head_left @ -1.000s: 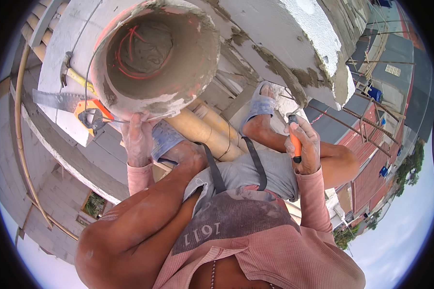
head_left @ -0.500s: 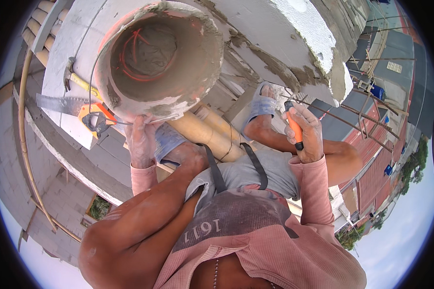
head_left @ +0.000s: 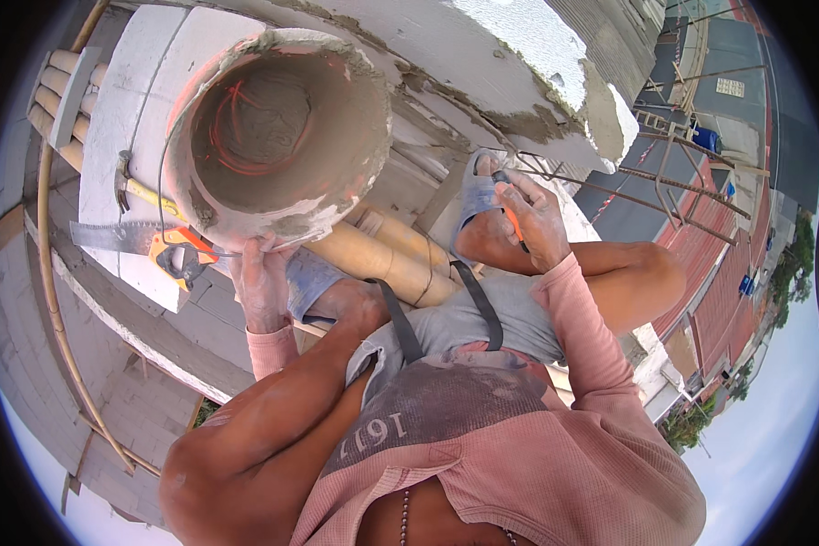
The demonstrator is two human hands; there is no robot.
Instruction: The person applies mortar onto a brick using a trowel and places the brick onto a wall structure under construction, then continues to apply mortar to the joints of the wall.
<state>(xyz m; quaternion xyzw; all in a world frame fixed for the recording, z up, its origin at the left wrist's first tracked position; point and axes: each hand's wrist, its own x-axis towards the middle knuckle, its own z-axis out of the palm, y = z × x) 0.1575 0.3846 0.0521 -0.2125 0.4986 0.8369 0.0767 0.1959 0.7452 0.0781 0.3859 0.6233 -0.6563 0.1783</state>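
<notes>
So that the bucket [head_left: 341,168] won't tip (my guess from far off), my left hand [head_left: 262,284] pinches its edge [head_left: 317,224]; my right hand's [head_left: 541,225] fingers curl round an orange tool [head_left: 516,227].

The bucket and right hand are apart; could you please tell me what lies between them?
In the head view, the blue-sandalled right foot lies between the bucket and right hand, with yellowish poles lower down.

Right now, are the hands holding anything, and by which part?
The right hand grips an orange-handled tool by its handle. The left hand touches the bucket at its near rim; grip unclear.
</notes>
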